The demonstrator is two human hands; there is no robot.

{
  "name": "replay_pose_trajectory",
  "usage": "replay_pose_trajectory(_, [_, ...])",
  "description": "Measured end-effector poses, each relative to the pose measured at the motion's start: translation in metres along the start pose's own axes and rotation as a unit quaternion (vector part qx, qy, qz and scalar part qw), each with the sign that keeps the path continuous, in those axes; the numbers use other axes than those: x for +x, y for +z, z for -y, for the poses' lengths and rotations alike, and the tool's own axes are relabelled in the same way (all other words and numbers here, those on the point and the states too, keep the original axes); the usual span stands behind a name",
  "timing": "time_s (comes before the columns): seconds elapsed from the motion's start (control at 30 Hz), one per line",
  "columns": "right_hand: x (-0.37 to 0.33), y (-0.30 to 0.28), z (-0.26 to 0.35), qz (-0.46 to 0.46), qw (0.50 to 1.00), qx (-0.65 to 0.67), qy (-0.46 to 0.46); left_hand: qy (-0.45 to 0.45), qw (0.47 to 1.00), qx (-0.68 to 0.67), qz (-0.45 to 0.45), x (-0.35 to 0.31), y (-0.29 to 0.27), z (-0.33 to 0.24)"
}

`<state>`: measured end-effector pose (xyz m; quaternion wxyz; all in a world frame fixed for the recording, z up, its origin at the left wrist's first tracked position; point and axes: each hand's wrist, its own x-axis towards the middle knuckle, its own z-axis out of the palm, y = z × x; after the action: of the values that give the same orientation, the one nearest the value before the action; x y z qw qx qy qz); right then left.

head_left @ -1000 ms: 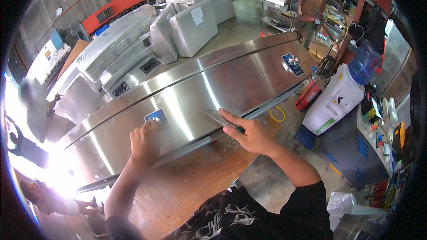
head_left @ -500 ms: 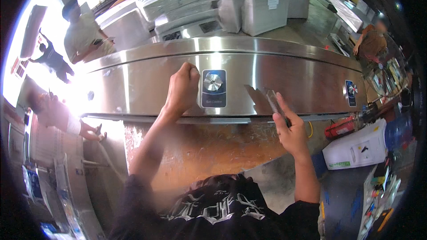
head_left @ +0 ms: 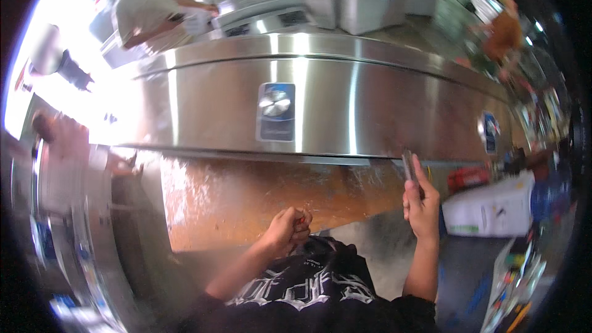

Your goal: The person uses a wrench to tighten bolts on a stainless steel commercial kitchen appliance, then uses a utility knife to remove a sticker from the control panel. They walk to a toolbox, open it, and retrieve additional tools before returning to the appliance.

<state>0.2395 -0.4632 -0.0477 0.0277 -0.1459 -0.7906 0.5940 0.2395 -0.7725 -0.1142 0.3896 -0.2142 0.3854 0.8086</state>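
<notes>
A long stainless steel panel (head_left: 228,105) stretches across in front of me. On its middle sits a blue plate (head_left: 276,131) with a round silver knob (head_left: 274,103), and a second blue plate with a knob (head_left: 489,132) is at the right end. My left hand (head_left: 288,229) is closed near my chest, above the wooden table; a small red bit shows between its fingers, too small to name. My right hand (head_left: 422,206) grips a narrow, flat greyish tool (head_left: 409,166), held upright by the panel's lower edge. Its kind does not show.
Under the panel lies a worn orange-brown wooden tabletop (head_left: 216,203). At right stand a white box (head_left: 490,209), a red object (head_left: 467,177) and a shelf of loose tools (head_left: 518,271). Wrapped boxes (head_left: 375,3) fill the back. Other people stand at left and far right.
My left hand has come down from beside the middle knob to near my chest. My right hand has moved right and lower with the flat tool. The view has shifted.
</notes>
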Motion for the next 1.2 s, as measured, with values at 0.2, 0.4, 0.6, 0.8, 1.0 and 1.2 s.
replay_pose_trajectory(0.2, [-0.022, -0.058, -0.012, -0.046, 0.994, -0.087, -0.055, -0.046, 0.974, 0.217, 0.047, 0.053, 0.018, 0.027])
replay_pose_trajectory(0.4, [-0.005, -0.188, -0.010, -0.159, 0.983, -0.081, -0.052, -0.089, 0.949, 0.238, 0.188, 0.090, 0.133, 0.036])
replay_pose_trajectory(0.6, [0.081, -0.332, -0.022, -0.075, 0.946, -0.249, -0.194, -0.122, 0.949, 0.044, 0.289, 0.154, 0.271, 0.077])
replay_pose_trajectory(0.8, [0.145, -0.404, 0.003, 0.071, 0.929, -0.311, -0.187, 0.084, 0.972, 0.020, 0.219, 0.187, 0.379, 0.088])
replay_pose_trajectory(1.0, [0.185, -0.425, 0.013, 0.177, 0.876, -0.401, -0.201, 0.328, 0.929, 0.171, 0.015, 0.236, 0.433, 0.068])
replay_pose_trajectory(1.2, [0.190, -0.427, 0.030, 0.216, 0.844, -0.454, -0.186, 0.549, 0.708, 0.432, -0.102, 0.260, 0.465, 0.064])
